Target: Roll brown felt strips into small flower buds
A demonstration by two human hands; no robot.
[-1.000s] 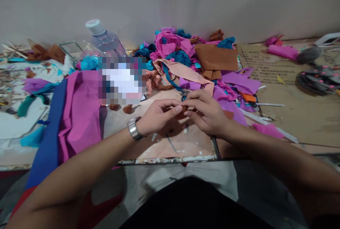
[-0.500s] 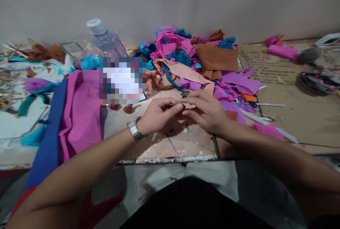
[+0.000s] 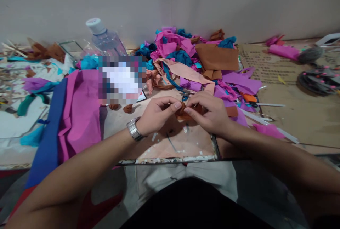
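A small crumpled piece of brown crepe paper (image 3: 182, 108) is pinched between the fingertips of both hands, above the middle of the table. My left hand (image 3: 160, 114), with a metal watch (image 3: 135, 129) at its wrist, grips one side by thumb and forefinger. From the other side my right hand (image 3: 208, 110) grips it the same way. More brown paper hangs below the fingers, partly hidden. Just beyond the fingertips are the handles of what look like scissors (image 3: 185, 98). Two small brown paper balls lie left of my left hand, the nearer one (image 3: 128, 108) close to a blurred-out phone-like object.
A heap of pink, blue, purple and brown paper scraps (image 3: 175, 46) lies along the wall. Back left stands a clear bottle (image 3: 108, 43) with a white cap. Pink paper (image 3: 83, 115) drapes the left side. Cardboard (image 3: 278, 112), white sticks and a dark pincushion-like object (image 3: 318, 80) are right.
My fingertips have shifted slightly, and more of the crumpled brown paper shows between them. The scissor handles behind are now uncovered. The rest looks the same.
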